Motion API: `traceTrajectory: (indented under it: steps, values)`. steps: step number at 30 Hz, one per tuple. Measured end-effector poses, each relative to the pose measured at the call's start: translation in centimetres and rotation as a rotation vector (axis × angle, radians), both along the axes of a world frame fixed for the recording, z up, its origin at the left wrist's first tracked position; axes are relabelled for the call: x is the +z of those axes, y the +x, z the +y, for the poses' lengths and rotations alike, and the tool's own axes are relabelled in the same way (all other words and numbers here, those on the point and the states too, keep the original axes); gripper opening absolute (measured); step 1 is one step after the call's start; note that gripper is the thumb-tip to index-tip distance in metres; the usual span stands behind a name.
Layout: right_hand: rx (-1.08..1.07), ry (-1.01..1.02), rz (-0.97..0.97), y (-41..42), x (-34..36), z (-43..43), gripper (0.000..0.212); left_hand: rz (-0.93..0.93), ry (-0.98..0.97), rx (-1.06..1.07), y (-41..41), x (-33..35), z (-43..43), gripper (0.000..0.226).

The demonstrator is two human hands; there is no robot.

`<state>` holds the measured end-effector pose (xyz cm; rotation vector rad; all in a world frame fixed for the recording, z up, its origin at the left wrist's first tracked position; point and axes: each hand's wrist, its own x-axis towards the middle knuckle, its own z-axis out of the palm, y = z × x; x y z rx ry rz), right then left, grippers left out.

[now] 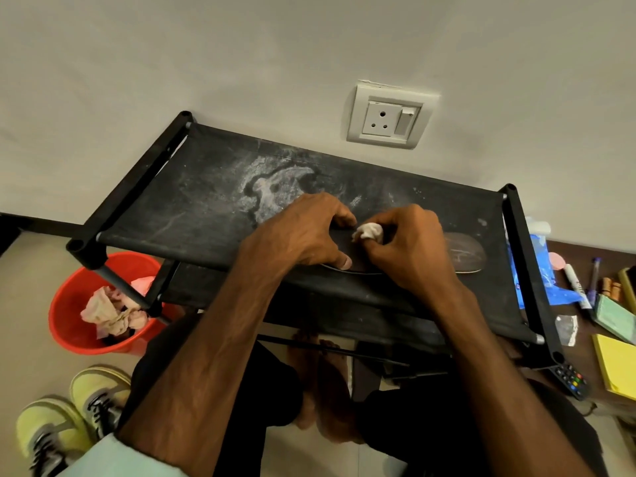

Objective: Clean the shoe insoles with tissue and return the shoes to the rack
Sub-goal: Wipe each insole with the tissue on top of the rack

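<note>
A dark insole point(464, 251) lies flat on the top shelf of the black fabric shoe rack point(192, 201), mostly hidden under my hands. My left hand point(303, 232) presses down on its left part, fingers curled over its far edge and thumb at its near edge. My right hand point(409, 246) pinches a crumpled white tissue point(369, 231) against the insole's middle. A pair of yellow-green sneakers point(69, 418) stands on the floor at the lower left.
A red bucket point(69, 304) with used pink tissues sits on the floor left of the rack. At the right are a blue packet point(537, 270), markers, yellow sticky notes point(616, 366) and a remote. A wall socket point(389, 115) is behind the rack.
</note>
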<state>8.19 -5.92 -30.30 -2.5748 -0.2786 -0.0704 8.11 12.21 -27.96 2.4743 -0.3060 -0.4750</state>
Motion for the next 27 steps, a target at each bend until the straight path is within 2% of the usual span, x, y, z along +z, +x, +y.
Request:
traceTrajectory:
  steps: [4, 13, 23, 27]
  values:
    - [0.005, 0.022, -0.003, 0.8, -0.2, 0.4, 0.015, 0.013, -0.002, 0.007, 0.0, 0.1, 0.1, 0.072]
    - [0.091, -0.047, 0.091, -2.9, 1.3, -3.1, 0.010, 0.013, -0.068, 0.045, 0.0, 0.0, 0.2, 0.072]
    - [-0.082, 0.004, -0.019, 0.4, 0.0, -0.8, 0.016, 0.003, -0.006, 0.016, -0.3, 0.4, 0.0, 0.070]
    - [-0.069, 0.012, -0.023, 0.9, -0.2, -0.6, 0.017, 0.019, -0.003, 0.017, -0.3, 0.6, 0.0, 0.071]
